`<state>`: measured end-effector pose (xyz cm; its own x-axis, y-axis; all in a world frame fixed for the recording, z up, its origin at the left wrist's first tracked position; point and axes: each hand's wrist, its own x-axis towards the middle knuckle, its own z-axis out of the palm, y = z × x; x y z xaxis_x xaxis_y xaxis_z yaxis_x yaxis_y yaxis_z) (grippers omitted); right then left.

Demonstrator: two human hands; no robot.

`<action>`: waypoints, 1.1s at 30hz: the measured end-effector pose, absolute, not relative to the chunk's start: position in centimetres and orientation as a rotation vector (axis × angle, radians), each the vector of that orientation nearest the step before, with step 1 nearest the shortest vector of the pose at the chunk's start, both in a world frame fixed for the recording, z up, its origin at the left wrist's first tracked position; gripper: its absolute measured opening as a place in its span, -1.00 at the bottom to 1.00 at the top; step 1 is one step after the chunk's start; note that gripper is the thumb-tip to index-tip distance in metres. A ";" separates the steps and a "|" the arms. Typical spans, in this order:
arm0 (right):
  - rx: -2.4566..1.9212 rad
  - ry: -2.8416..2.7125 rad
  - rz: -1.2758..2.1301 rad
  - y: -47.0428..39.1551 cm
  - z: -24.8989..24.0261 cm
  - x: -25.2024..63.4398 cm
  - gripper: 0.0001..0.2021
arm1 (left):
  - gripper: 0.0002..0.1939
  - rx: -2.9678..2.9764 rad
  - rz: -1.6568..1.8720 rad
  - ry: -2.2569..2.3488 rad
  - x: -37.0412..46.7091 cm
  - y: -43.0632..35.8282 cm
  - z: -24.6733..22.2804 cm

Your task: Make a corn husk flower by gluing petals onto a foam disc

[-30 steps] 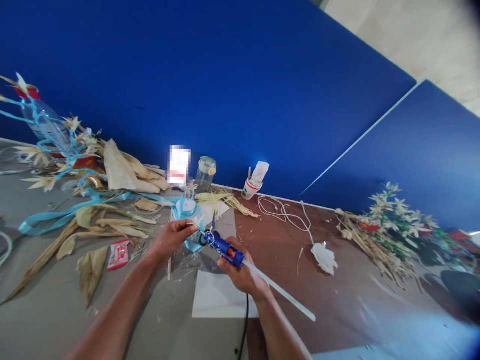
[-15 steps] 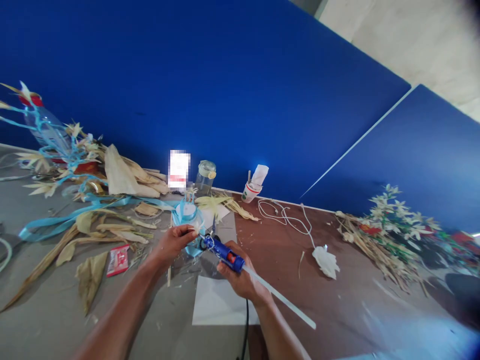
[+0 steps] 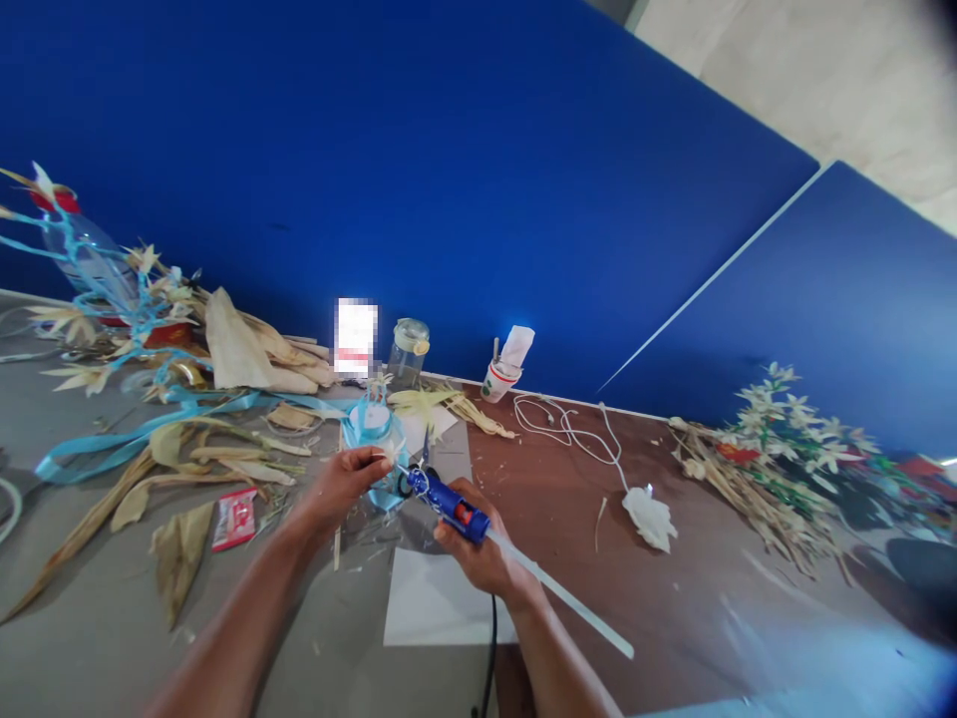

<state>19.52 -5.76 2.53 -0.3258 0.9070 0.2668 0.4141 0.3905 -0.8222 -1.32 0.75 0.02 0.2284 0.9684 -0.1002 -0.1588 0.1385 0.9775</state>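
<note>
My right hand (image 3: 478,543) is wrapped round a blue glue gun (image 3: 449,506), its nozzle pointing up and left. A long translucent glue stick (image 3: 564,596) sticks out of its back end. With pinched fingertips, my left hand (image 3: 355,477) holds a small pale flower piece (image 3: 390,454) close to the nozzle. Just behind it lies a roll of light blue ribbon (image 3: 370,424). Scissors (image 3: 425,459) lie partly hidden behind the gun's tip.
Dried husks (image 3: 179,558) and a red packet (image 3: 235,520) lie at left. A glass jar (image 3: 409,354) and paper cup (image 3: 498,383) stand at the back. White paper (image 3: 434,603) lies under my right wrist. A white cable (image 3: 572,434) and artificial flowers (image 3: 799,429) are at right.
Both hands keep nearly the same pose. The glue gun and its stick have shifted very slightly to the right.
</note>
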 end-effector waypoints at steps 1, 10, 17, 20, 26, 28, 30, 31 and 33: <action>-1.140 -1.909 0.838 -5.7 2.5 19.5 -0.79 | -0.72 1.104 1.031 0.975 -1.3 0.7 0.0; -1.134 -1.922 0.793 -5.7 2.4 19.5 -0.78 | -0.73 1.065 1.063 0.961 -1.6 0.9 -0.4; -1.124 -1.936 0.821 -5.7 2.5 19.5 -0.81 | -0.72 1.139 1.024 0.968 -1.5 0.9 -0.6; -1.111 -1.955 0.787 -5.7 2.4 19.5 -0.80 | -0.71 1.144 1.023 0.968 -1.5 1.0 -0.6; -1.113 -1.963 0.759 -5.7 2.3 19.6 -0.80 | -0.72 1.100 1.047 0.961 -1.6 0.9 -0.4; -1.113 -1.963 0.747 -5.7 2.3 19.6 -0.80 | -0.71 1.109 1.043 0.967 -1.6 0.8 -0.3; -1.125 -1.966 0.734 -5.7 2.3 19.5 -0.81 | -0.71 1.126 1.031 0.973 -1.6 0.8 -0.4; -1.132 -1.967 0.730 -5.7 2.3 19.4 -0.80 | -0.71 1.129 1.029 0.979 -1.5 0.8 -0.4; -1.136 -1.971 0.720 -5.7 2.3 19.4 -0.80 | -0.70 1.126 1.034 0.987 -1.6 0.9 -0.5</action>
